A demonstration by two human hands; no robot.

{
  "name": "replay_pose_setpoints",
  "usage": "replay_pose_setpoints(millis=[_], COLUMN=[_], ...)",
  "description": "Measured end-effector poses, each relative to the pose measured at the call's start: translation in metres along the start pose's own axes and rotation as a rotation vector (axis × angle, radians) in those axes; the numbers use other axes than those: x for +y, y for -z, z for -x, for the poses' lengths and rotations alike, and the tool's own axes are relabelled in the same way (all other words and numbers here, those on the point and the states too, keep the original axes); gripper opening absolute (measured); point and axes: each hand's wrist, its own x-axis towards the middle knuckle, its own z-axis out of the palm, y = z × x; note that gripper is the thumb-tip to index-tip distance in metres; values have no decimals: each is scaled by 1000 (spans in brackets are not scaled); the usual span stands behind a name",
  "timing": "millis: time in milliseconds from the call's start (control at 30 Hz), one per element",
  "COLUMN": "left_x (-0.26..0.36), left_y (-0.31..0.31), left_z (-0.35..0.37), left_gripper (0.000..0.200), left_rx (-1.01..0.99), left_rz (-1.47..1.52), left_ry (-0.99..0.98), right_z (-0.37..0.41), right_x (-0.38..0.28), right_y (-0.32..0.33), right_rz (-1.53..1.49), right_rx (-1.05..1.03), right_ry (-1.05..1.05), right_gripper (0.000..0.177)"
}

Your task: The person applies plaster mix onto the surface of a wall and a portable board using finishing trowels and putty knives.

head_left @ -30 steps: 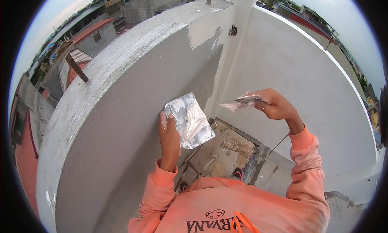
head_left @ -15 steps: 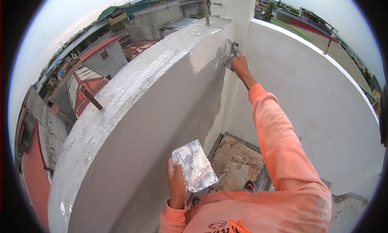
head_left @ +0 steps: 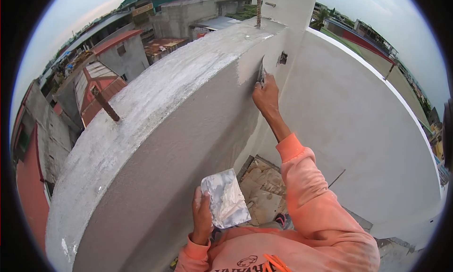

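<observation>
My right hand (head_left: 266, 94) is closed round a putty knife (head_left: 261, 72), its blade edge-on against the upper part of the wall (head_left: 188, 116) near the corner. A paler coat shows beside the blade, and the wall to its left is darker grey. Low in the middle, my left hand (head_left: 202, 211) grips a flat plate (head_left: 218, 187) by its left edge. White putty (head_left: 232, 197) lies smeared over the plate's upper face. The handle of the putty knife is hidden in my fingers.
A rusty rebar (head_left: 104, 104) sticks up from the wall's rough top (head_left: 155, 90), another rebar (head_left: 259, 8) near the pillar. A hole (head_left: 282, 58) opens by the corner. The right-hand wall (head_left: 349, 116) encloses a dirty floor (head_left: 264, 182). Rooftops lie beyond the wall.
My right hand has moved left and down from the corner, turning the blade edge-on and uncovering the hole. The plate stays in my left hand, slightly lower; the view has shifted.
</observation>
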Motion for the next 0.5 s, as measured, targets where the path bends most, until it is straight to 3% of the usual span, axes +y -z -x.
replay_pose_setpoints(millis=[100,200,300,400,467,500], left_x=[-5,-2,-1,0,4,-1], left_y=[0,-8,-13,-9,-6,2], left_z=[-2,0,2,11,21,23], left_gripper=[19,20,21,21,21,21], left_rx=[-15,-20,-12,5,6,2], left_rz=[-16,0,0,-5,-4,-23], left_ry=[-13,-3,-11,-23,-22,-24], right_z=[36,72,85,63,25,0], right_x=[-29,-49,-49,-23,19,52], right_y=[-7,-12,15,42,37,26], right_rz=[-94,-4,-142,-286,-559,-578], right_rx=[-9,75,19,1,53,76], right_ry=[23,279,347,-85,-357,-367], right_gripper=[57,61,47,35,23,22])
